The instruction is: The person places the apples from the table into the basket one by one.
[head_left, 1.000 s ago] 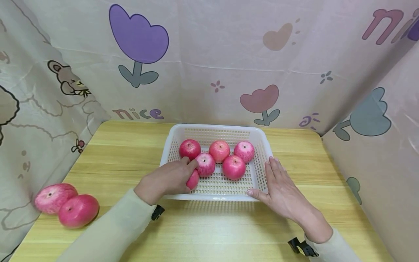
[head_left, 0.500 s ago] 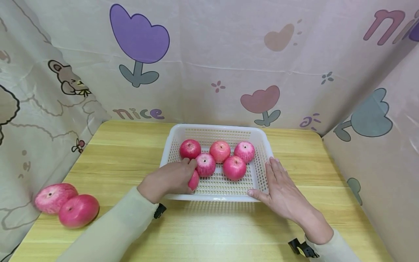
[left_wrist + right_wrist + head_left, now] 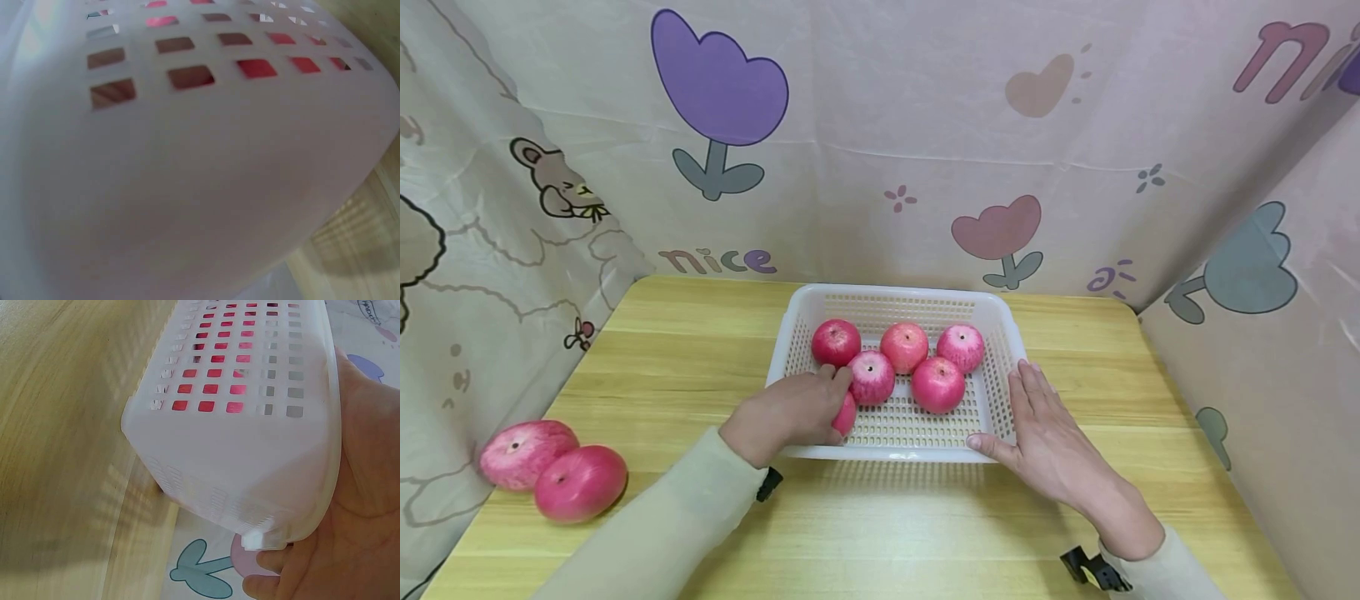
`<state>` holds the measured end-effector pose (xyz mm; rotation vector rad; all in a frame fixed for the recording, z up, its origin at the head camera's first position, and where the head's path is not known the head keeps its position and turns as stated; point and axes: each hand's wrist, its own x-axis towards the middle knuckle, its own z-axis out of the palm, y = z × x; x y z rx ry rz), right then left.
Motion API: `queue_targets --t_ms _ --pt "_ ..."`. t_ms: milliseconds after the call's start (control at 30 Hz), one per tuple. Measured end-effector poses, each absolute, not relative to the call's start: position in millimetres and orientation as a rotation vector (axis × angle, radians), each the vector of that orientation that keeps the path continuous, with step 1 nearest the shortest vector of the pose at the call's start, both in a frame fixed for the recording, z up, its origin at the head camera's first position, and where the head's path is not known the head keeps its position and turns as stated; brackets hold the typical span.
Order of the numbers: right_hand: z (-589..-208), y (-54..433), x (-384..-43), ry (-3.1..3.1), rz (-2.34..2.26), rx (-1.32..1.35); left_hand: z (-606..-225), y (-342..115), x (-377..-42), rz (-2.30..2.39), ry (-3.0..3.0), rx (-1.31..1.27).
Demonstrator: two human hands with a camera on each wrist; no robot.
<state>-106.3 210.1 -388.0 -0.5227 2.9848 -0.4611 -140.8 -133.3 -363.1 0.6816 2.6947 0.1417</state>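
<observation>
A white perforated plastic basket (image 3: 895,454) stands on the table with several red and pink apples (image 3: 937,385) inside. At its front left corner, my left hand (image 3: 792,412) reaches over the rim and grips an apple (image 3: 846,415), which is mostly hidden under the fingers. A striped apple (image 3: 871,377) lies right beside that hand. My right hand (image 3: 1052,446) rests on the basket's right rim, fingers straight, thumb at the front corner. The left wrist view is filled by the basket wall (image 3: 187,175). In the right wrist view, the palm (image 3: 369,462) lies against the rim.
Two larger-looking apples, one striped (image 3: 527,454) and one plain pink (image 3: 581,483), sit together at the table's left edge. A printed curtain (image 3: 865,167) hangs behind and at both sides of the wooden table (image 3: 880,533).
My left hand and forearm have shifted slightly to the right, still gripping the apple. The right hand, the basket and the other apples look unmoved.
</observation>
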Motion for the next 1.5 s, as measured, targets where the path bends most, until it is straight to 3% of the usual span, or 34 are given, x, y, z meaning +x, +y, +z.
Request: queue_targets --t_ms 1500 --pt "-389 212 -108 2.98 -0.479 -0.535 -353 -135 -135 0.296 2.703 0.579"
